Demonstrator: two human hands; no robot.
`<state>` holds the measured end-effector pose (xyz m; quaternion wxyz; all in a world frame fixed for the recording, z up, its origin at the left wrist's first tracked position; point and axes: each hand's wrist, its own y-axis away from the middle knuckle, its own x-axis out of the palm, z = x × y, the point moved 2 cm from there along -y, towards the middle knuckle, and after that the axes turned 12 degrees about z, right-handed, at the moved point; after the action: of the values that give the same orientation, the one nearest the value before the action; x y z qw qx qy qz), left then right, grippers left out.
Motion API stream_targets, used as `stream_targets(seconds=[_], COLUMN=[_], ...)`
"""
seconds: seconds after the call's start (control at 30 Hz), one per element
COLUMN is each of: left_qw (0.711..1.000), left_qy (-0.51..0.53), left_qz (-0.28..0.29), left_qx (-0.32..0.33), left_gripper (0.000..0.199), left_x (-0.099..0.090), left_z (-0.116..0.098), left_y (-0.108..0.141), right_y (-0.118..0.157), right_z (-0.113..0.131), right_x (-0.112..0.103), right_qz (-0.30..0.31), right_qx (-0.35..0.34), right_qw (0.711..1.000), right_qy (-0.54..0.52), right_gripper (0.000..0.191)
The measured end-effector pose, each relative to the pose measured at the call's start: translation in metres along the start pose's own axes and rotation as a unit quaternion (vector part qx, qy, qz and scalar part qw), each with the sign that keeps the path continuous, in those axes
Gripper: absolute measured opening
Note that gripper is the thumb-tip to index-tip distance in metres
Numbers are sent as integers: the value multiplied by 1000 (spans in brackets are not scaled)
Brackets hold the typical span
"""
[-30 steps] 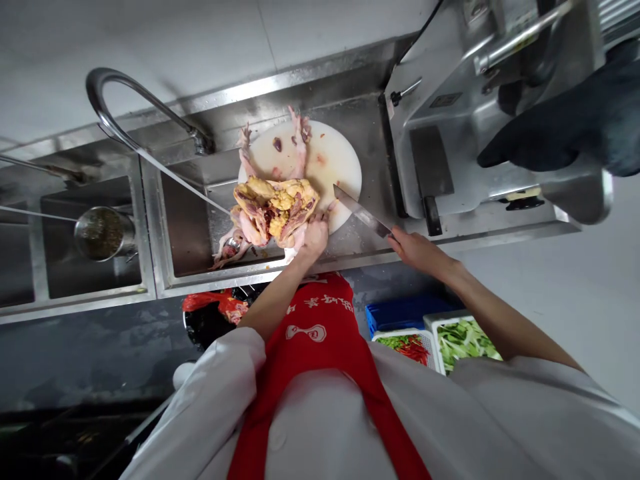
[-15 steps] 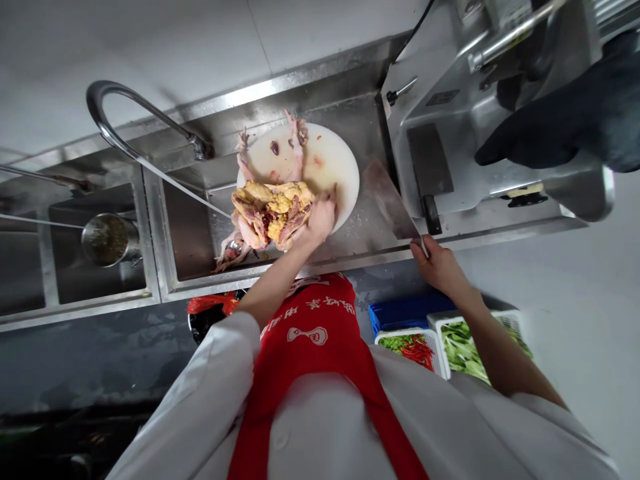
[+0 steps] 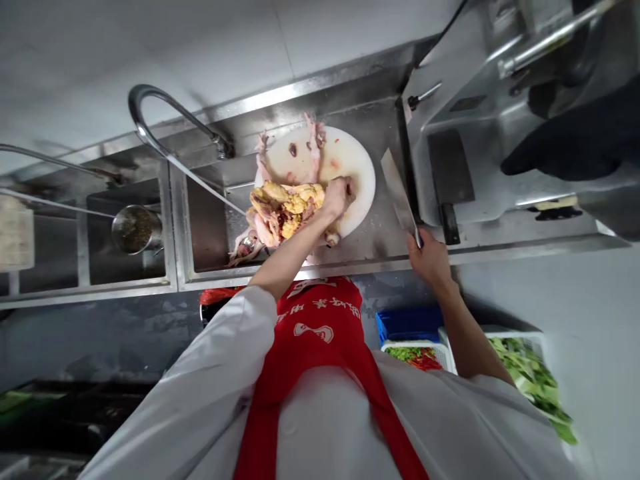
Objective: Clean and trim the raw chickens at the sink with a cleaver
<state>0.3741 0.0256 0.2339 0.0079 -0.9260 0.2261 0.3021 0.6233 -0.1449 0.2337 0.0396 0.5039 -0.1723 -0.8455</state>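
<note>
At left, I see a curved faucet with a pale hose running from its spout. Farther left, a metal pot with murky contents stands in a neighbouring basin; a pale container lies at the picture's edge. At right, I note a second cleaver on the steel surface, near a dark object I cannot identify. Below the counter: a blue crate, a white basket of cut green and red vegetables, and leafy greens.
</note>
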Motion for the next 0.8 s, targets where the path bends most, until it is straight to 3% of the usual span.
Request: stream_targets(seconds=[0.13, 0.2, 0.27, 0.4, 0.63, 0.7, 0.8], left_qw=[991, 993, 996, 977, 949, 945, 921], left_qy=[9, -16, -72, -200, -305, -312, -345], left_qz=[-130, -117, -51, 71, 40, 69, 162], left_qx=[12, 3, -19, -36, -72, -71, -81], left_gripper=[13, 12, 9, 9, 37, 44, 63], left_x=[-82, -115, -131, -129, -122, -119, -110], left_z=[11, 23, 38, 53, 37, 39, 44], left_y=[45, 71, 84, 82, 87, 79, 55], right_y=[-23, -33, -43, -59, -81, -86, -90], right_z=[24, 38, 54, 81, 101, 105, 110], right_x=[7, 9, 10, 16, 53, 64, 74], right_qz=[14, 23, 31, 24, 30, 41, 43], right_qx=[-22, -26, -23, -7, 16, 13, -13], right_qw=[1000, 999, 997, 990, 987, 989, 991], right_qy=[15, 35, 68, 141, 155, 143, 126], right_gripper=[38, 38, 39, 42, 37, 36, 34])
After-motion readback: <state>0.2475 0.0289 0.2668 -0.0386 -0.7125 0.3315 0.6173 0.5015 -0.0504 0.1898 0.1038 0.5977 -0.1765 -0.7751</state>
